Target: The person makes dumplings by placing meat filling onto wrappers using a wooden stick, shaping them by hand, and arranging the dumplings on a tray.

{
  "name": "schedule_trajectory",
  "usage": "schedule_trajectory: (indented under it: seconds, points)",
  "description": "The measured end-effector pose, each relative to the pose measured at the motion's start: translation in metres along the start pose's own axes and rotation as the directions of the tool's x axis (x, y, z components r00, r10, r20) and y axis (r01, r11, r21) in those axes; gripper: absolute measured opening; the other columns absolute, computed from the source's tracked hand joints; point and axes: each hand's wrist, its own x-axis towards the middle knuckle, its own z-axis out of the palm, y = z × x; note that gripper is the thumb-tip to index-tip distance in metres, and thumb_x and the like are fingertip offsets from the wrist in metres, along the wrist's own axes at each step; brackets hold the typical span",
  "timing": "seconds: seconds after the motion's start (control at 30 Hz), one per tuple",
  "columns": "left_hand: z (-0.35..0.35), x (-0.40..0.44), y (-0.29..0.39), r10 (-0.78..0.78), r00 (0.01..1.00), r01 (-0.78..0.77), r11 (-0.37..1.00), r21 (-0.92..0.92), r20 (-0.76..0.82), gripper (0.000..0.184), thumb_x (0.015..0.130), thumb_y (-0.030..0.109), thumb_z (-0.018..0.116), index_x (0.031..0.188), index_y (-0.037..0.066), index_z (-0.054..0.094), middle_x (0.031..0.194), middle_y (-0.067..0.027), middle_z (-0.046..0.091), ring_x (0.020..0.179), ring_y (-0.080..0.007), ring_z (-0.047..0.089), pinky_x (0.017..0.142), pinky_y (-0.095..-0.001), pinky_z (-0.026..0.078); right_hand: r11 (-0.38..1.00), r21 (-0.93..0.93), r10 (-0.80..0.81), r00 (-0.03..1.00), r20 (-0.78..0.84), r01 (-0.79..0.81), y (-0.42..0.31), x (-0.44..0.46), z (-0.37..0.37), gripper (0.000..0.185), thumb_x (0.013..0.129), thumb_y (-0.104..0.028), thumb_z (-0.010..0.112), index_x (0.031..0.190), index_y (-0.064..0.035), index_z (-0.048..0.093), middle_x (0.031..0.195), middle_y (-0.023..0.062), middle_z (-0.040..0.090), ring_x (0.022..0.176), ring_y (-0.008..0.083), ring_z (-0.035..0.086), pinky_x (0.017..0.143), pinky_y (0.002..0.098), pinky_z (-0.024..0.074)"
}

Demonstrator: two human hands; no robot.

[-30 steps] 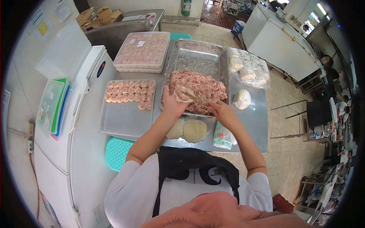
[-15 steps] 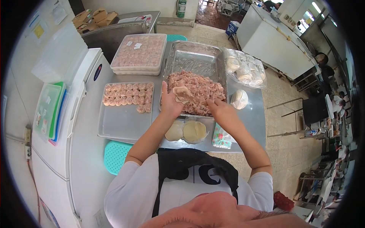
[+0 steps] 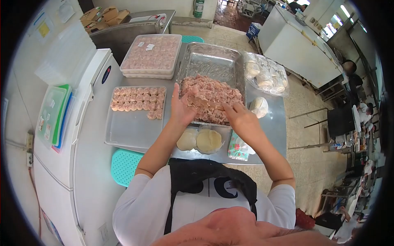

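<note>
Steel pan [image 3: 211, 61] on the table, minced meat [image 3: 215, 93] heaped in its near half. Over its near-left edge, left hand [image 3: 182, 108] open, thumb apart, meat at the palm. Over its near-right part, right hand [image 3: 240, 119] pinched on a thin tool [image 3: 214, 105]. Pale rounds [image 3: 208, 140] nearer me than the pan; plastic tray [image 3: 131, 129] of dumplings [image 3: 137, 99] left of it.

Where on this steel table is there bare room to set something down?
Bare table shows between the wrapped ball, right forearm and right table edge. The near part of the tray, below its meat pieces, is bare too. Crowded: the near middle, with pale discs and a patterned packet between the forearms.
</note>
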Motion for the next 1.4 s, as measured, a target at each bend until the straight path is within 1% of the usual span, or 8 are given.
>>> schedule_trajectory:
  seconds: [0.13,0.3,0.5,0.83,0.93,1.1,1.23,1.4]
  points:
    - [-0.088,0.057,0.013,-0.097,0.918,0.252,0.890,-0.379,0.385,0.057,0.088,0.048,0.058,0.122,0.003,0.048,0.123,-0.0260,0.053,0.111,-0.0368,0.054,0.098,-0.0504,0.044,0.998,-0.057,-0.009,0.997,0.076,0.014,0.029,0.008,0.003,0.020,0.086,-0.027,0.062,0.098,-0.0102,0.066,0.081,0.0100,0.059,0.075,0.0283,0.063,0.060,0.0394,0.0503]
    - [-0.021,-0.004,0.031,0.215,0.966,-0.244,0.943,0.226,0.145,0.050,0.090,0.020,0.059,0.131,0.000,0.039,0.107,-0.0163,0.061,0.089,-0.0251,0.063,0.079,-0.0372,0.054,0.888,-0.460,0.185,0.913,0.364,0.004,0.077,0.002,-0.011,0.032,0.085,-0.035,0.063,0.070,-0.0083,0.069,0.066,0.0081,0.063,0.067,0.0268,0.065,0.055,0.0384,0.0497]
    - [-0.043,-0.007,0.055,0.356,0.870,-0.477,0.432,0.765,0.341,0.055,0.082,0.000,0.066,0.132,0.010,0.045,0.098,-0.0073,0.062,0.081,-0.0130,0.062,0.070,-0.0306,0.055,0.900,-0.422,0.058,0.928,0.368,0.111,0.089,-0.022,0.007,0.028,0.080,-0.033,0.067,0.065,-0.0098,0.069,0.063,0.0074,0.065,0.061,0.0248,0.066,0.053,0.0376,0.0496]
    - [-0.042,-0.013,0.049,0.296,0.695,-0.564,-0.342,0.752,0.655,0.049,0.078,0.009,0.074,0.123,0.010,0.053,0.096,-0.0049,0.062,0.080,-0.0107,0.061,0.071,-0.0255,0.051,0.981,-0.190,0.115,0.907,0.404,-0.040,0.066,-0.032,0.045,0.019,0.080,-0.025,0.063,0.072,-0.0098,0.070,0.067,0.0114,0.066,0.066,0.0284,0.067,0.058,0.0400,0.0521]
    - [-0.058,-0.003,0.051,0.110,0.947,-0.288,-0.129,0.949,0.303,0.054,0.078,0.014,0.075,0.126,0.010,0.052,0.106,-0.0049,0.064,0.084,-0.0132,0.060,0.077,-0.0288,0.050,0.985,-0.035,0.167,0.876,0.453,-0.170,0.063,-0.025,0.038,0.025,0.086,-0.030,0.060,0.080,-0.0083,0.070,0.072,0.0125,0.067,0.071,0.0303,0.067,0.063,0.0412,0.0513]
    - [-0.044,0.001,0.030,0.159,0.846,-0.510,-0.034,0.859,0.509,0.052,0.075,0.014,0.077,0.122,0.008,0.056,0.106,-0.0050,0.063,0.094,-0.0148,0.059,0.086,-0.0307,0.047,0.767,0.427,0.331,0.865,0.377,-0.479,0.052,-0.013,0.021,0.032,0.093,-0.034,0.056,0.093,-0.0054,0.069,0.076,0.0145,0.065,0.074,0.0321,0.065,0.067,0.0406,0.0485]
    - [-0.006,-0.005,0.015,0.012,0.854,-0.512,0.193,0.837,0.520,0.045,0.073,0.018,0.081,0.113,0.008,0.060,0.101,-0.0027,0.062,0.092,-0.0124,0.057,0.086,-0.0293,0.047,0.767,0.603,0.207,0.974,0.092,-0.220,0.034,-0.010,0.036,0.025,0.091,-0.027,0.061,0.104,-0.0066,0.068,0.086,0.0141,0.066,0.079,0.0322,0.063,0.070,0.0393,0.0483]
    - [-0.016,0.012,0.017,-0.215,0.804,-0.567,0.003,0.824,0.554,0.036,0.074,0.019,0.081,0.102,0.008,0.062,0.094,-0.0001,0.062,0.086,-0.0093,0.056,0.078,-0.0267,0.047,0.854,0.515,0.016,0.993,0.118,-0.075,0.046,-0.016,0.041,0.026,0.089,-0.022,0.062,0.108,-0.0045,0.066,0.090,0.0142,0.065,0.081,0.0320,0.063,0.071,0.0387,0.0495]
